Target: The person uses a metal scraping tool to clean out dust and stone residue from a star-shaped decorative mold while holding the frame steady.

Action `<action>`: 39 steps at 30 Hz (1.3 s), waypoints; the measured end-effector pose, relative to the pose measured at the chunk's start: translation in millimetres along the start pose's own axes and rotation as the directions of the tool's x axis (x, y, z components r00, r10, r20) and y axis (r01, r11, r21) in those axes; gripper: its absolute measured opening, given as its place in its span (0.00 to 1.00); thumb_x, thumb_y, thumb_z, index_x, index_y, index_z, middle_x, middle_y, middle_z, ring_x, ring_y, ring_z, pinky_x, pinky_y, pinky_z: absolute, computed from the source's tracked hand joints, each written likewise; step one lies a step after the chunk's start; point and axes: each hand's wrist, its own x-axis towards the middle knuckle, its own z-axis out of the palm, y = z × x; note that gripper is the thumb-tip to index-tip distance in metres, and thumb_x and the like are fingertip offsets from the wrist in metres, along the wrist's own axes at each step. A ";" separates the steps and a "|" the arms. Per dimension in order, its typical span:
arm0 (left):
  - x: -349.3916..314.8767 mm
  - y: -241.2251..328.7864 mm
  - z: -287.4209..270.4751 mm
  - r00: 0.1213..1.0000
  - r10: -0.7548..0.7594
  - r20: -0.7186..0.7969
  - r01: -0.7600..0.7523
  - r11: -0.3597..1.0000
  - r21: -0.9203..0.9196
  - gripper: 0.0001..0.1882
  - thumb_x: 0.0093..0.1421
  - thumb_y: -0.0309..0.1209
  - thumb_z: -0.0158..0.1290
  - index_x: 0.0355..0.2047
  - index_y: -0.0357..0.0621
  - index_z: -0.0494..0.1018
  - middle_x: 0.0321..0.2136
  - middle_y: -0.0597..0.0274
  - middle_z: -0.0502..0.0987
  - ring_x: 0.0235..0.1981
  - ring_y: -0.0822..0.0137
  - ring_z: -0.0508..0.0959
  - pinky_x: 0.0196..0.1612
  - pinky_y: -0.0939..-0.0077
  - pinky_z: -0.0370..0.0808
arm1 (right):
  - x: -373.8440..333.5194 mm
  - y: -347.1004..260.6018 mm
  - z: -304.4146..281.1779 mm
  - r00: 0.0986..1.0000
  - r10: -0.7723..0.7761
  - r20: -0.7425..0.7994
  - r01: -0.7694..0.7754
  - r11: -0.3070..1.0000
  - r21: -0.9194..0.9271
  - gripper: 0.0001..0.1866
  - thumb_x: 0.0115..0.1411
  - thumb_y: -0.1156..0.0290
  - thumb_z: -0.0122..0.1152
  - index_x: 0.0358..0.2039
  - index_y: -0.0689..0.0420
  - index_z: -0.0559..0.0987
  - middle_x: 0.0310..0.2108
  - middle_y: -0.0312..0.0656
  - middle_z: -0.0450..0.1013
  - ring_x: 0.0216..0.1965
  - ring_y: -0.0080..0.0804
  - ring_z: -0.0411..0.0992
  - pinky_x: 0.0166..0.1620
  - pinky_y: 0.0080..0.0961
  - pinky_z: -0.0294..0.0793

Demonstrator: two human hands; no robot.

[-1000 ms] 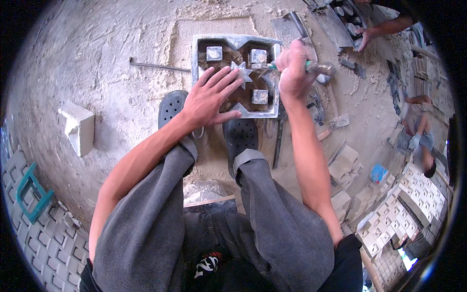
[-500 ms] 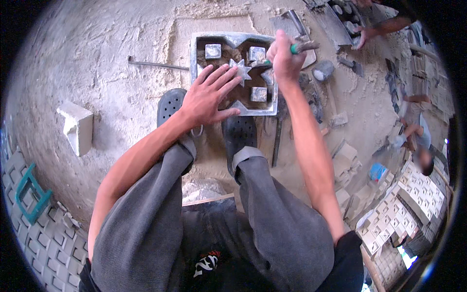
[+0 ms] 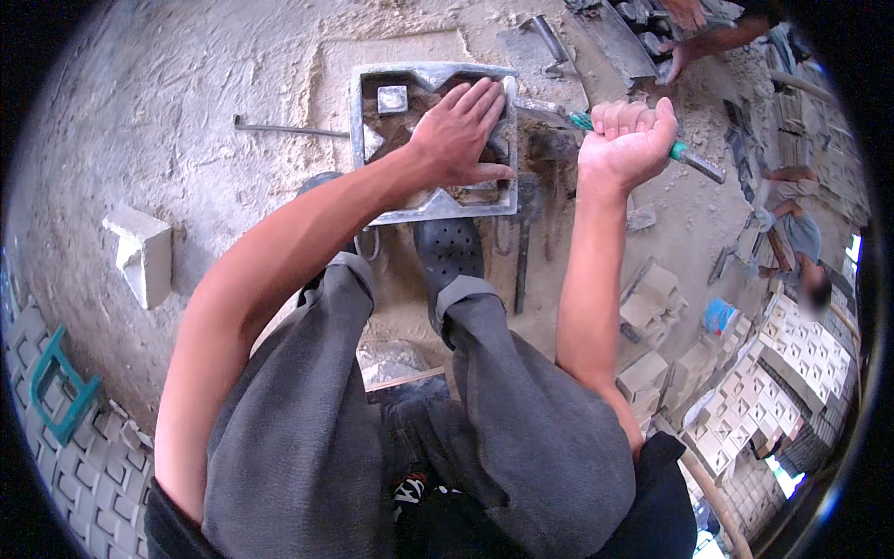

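Note:
A square grey metal mould (image 3: 358, 149) lies on the sandy floor in front of my feet, with notched inner edges and a small raised block (image 3: 392, 99) at its upper left. My left hand (image 3: 456, 135) rests over its right half, fingers stretched and thumb apart. The star-shaped piece and other blocks are mostly covered by it. Right of the mould, my right hand (image 3: 626, 140) is closed round the handle of a tool (image 3: 698, 163) with green parts either side of the fist and a grey butt end. Its working end, toward the mould, is too unclear to name.
A thin metal rod (image 3: 289, 129) lies left of the mould, a broken pale block (image 3: 144, 256) farther left. Another person's hand (image 3: 678, 58) works at upper right; someone else sits at far right. Patterned pale tiles (image 3: 745, 410) and a blue container (image 3: 718, 315) are at lower right.
My left hand has slid right and up across the mould, covering the star. My right hand has swung right and down, away from the mould, carrying the tool.

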 end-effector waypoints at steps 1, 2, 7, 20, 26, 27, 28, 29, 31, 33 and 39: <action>-1.1 -0.2 7.1 1.000 -0.001 0.020 0.001 1.000 0.013 0.57 0.55 0.72 0.38 0.63 0.26 0.53 0.66 0.43 0.54 0.69 0.51 0.51 0.70 0.60 0.47 | 0.6 -1.7 0.5 1.000 -0.007 0.002 0.007 1.000 0.003 0.26 0.63 0.60 0.47 0.10 0.45 0.49 0.08 0.29 0.44 0.11 0.23 0.41 0.20 0.27 0.47; -0.6 3.9 5.3 1.000 0.005 0.021 -0.005 1.000 0.025 0.56 0.56 0.71 0.38 0.64 0.28 0.53 0.66 0.43 0.54 0.69 0.51 0.51 0.70 0.58 0.45 | 1.7 -5.2 -3.5 1.000 -0.019 -0.003 0.019 1.000 -0.001 0.26 0.63 0.60 0.47 0.10 0.45 0.49 0.08 0.29 0.44 0.11 0.23 0.41 0.20 0.27 0.47; 2.7 42.8 3.0 0.976 0.212 0.039 -0.207 0.973 -0.100 0.48 0.58 0.67 0.41 0.65 0.39 0.56 0.67 0.49 0.53 0.70 0.55 0.49 0.70 0.57 0.43 | 7.5 -21.7 -16.4 0.998 -0.056 -0.002 0.056 0.998 0.012 0.27 0.63 0.60 0.47 0.10 0.45 0.50 0.08 0.29 0.44 0.10 0.23 0.41 0.20 0.26 0.47; -2.5 31.8 20.0 0.999 0.033 -0.008 -0.033 0.999 -0.025 0.40 0.64 0.58 0.37 0.65 0.38 0.56 0.65 0.52 0.58 0.69 0.58 0.54 0.70 0.61 0.44 | 1.4 -24.3 -22.9 1.000 -0.002 0.019 0.002 1.000 0.026 0.25 0.62 0.62 0.47 0.11 0.45 0.51 0.08 0.28 0.46 0.11 0.23 0.42 0.21 0.26 0.48; -7.2 39.9 6.2 0.993 -0.097 -0.062 0.097 0.995 0.000 0.41 0.63 0.59 0.38 0.65 0.37 0.56 0.67 0.49 0.54 0.69 0.55 0.52 0.70 0.59 0.44 | -2.1 -22.6 -22.9 1.000 0.006 0.013 -0.005 1.000 -0.011 0.25 0.62 0.63 0.47 0.11 0.45 0.51 0.08 0.28 0.45 0.11 0.23 0.42 0.20 0.26 0.48; -2.5 33.5 5.2 0.995 -0.071 -0.075 0.072 0.997 0.006 0.41 0.63 0.59 0.38 0.65 0.37 0.56 0.67 0.49 0.54 0.69 0.54 0.51 0.70 0.59 0.44 | -2.3 -20.8 -21.1 1.000 0.012 0.021 -0.012 1.000 -0.002 0.25 0.62 0.63 0.47 0.11 0.45 0.51 0.08 0.28 0.45 0.11 0.23 0.42 0.20 0.26 0.48; 3.7 24.3 3.8 0.997 0.038 0.067 -0.042 0.997 0.066 0.41 0.64 0.61 0.35 0.66 0.40 0.55 0.68 0.50 0.52 0.70 0.59 0.48 0.70 0.59 0.41 | -2.2 -19.3 -20.1 0.999 0.017 0.029 -0.017 1.000 0.008 0.25 0.62 0.63 0.47 0.11 0.45 0.51 0.08 0.28 0.45 0.11 0.23 0.42 0.20 0.26 0.48; 6.5 15.7 6.1 0.996 0.061 0.071 -0.066 0.996 0.064 0.42 0.64 0.61 0.34 0.66 0.41 0.54 0.68 0.50 0.51 0.70 0.58 0.48 0.70 0.59 0.41 | -1.8 -17.5 -19.5 0.999 0.019 0.035 -0.020 1.000 0.014 0.25 0.62 0.63 0.47 0.11 0.44 0.51 0.08 0.28 0.45 0.11 0.23 0.42 0.20 0.26 0.48; 5.2 0.9 8.9 0.991 0.108 0.080 -0.114 0.992 0.062 0.42 0.64 0.62 0.32 0.67 0.41 0.54 0.68 0.51 0.50 0.70 0.58 0.48 0.70 0.59 0.41 | -4.8 -13.9 -15.5 0.997 0.067 0.040 -0.067 0.997 0.021 0.25 0.62 0.62 0.48 0.11 0.44 0.51 0.08 0.28 0.45 0.11 0.23 0.42 0.20 0.26 0.48; -0.2 0.9 11.9 0.997 -0.070 0.040 0.066 0.994 0.092 0.45 0.64 0.64 0.30 0.67 0.39 0.51 0.69 0.50 0.49 0.71 0.58 0.46 0.70 0.58 0.39 | -9.2 -12.0 -15.9 0.995 0.098 0.033 -0.098 0.995 0.001 0.25 0.62 0.61 0.48 0.11 0.44 0.52 0.08 0.28 0.45 0.11 0.22 0.43 0.20 0.26 0.48; -35.3 -5.9 -9.5 0.946 -0.318 -0.064 0.320 0.946 0.038 0.53 0.58 0.67 0.41 0.66 0.33 0.50 0.68 0.46 0.50 0.71 0.54 0.45 0.70 0.52 0.38 | -19.2 13.6 -15.0 0.992 0.124 -0.010 -0.125 0.989 -0.079 0.27 0.62 0.59 0.51 0.10 0.45 0.52 0.08 0.29 0.45 0.11 0.22 0.44 0.20 0.26 0.47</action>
